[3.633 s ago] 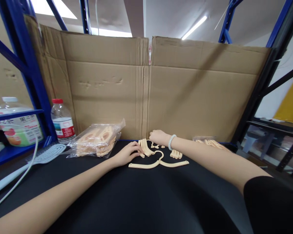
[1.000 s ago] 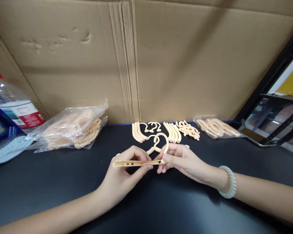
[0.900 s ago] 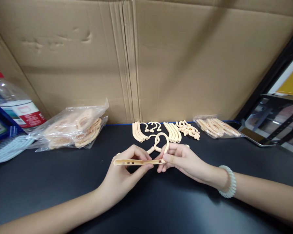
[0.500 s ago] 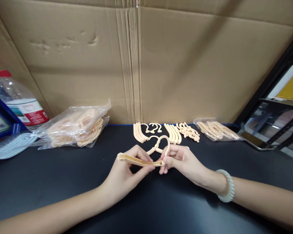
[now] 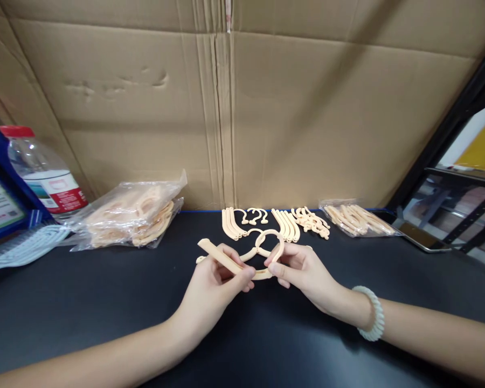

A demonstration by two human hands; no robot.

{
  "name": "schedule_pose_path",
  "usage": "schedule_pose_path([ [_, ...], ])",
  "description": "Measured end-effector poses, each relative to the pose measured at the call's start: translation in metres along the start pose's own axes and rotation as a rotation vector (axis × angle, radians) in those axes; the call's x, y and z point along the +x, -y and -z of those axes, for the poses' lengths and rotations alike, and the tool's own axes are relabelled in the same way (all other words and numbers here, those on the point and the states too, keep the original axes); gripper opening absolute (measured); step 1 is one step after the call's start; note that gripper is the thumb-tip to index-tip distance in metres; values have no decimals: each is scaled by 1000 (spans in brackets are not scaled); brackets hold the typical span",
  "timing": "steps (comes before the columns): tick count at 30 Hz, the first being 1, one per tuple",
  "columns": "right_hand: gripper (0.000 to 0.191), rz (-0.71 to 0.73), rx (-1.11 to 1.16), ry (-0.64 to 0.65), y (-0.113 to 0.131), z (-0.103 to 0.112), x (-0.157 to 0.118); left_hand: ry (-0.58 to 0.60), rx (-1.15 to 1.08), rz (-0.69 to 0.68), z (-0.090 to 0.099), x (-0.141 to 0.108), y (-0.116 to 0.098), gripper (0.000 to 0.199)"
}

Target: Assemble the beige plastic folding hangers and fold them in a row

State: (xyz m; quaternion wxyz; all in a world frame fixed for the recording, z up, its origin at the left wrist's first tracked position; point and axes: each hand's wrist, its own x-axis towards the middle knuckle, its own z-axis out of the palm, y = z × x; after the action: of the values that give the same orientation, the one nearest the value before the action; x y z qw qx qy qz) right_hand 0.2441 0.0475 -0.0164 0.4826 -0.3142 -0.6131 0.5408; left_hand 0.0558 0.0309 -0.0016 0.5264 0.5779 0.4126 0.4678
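Over the tabletop [image 5: 275,345], the left hand [image 5: 204,296] pinches a bent bar [image 5: 220,257] and the right hand [image 5: 317,277] pinches a round hook [image 5: 282,247], maybe so their ends line up. Just behind lies a joined hanger [image 5: 248,255]. Farther back, loose bars [image 5: 229,222] sit side by side, likely so they are easy to grab.

Pale, ridged coil band [image 5: 372,313] around the right wrist, perhaps plastic; both forearms bare of sleeves.
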Motion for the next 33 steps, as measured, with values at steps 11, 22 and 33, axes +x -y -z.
schedule_pose_path([
  [11,21,109,-172,7,8,6,4,86,-5,59,-2,0,0,17],
  [22,16,555,-1254,75,-4,79,50,1,-82,144,1,0,-1,26],
  [33,15,472,-1060,-54,-3,70,47,46,-111,125,2,2,-3,27],
])
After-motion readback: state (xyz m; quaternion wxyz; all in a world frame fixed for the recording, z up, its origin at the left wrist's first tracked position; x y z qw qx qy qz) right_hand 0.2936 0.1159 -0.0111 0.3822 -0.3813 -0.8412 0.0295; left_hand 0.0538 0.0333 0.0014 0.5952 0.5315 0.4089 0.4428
